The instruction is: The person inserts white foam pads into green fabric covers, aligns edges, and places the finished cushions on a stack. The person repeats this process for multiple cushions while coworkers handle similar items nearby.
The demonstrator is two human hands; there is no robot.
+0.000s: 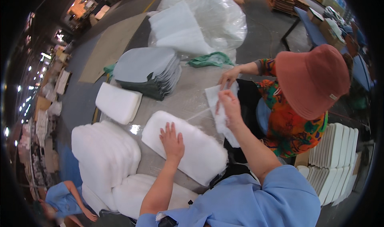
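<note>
The left hand (173, 144) lies flat on a white, fluffy, rounded-rectangular fibre pad (202, 149); the right hand (230, 107) is over a thin white fibre sheet (221, 124).

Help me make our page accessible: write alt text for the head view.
A person's left hand rests on a fluffy white rounded-rectangular pad; a thin white strand stretches toward the right hand. A pink-hatted co-worker is at right.

Left hand (172, 142), right hand (230, 106): one each
White pad (198, 150) beneath the left: one
Grey-panel stack (140, 65), on desk (190, 91): one
Clear plastic bundle (228, 21): one
Pink bucket hat (314, 77): one
Green cloth pieces (211, 60): two visible
</note>
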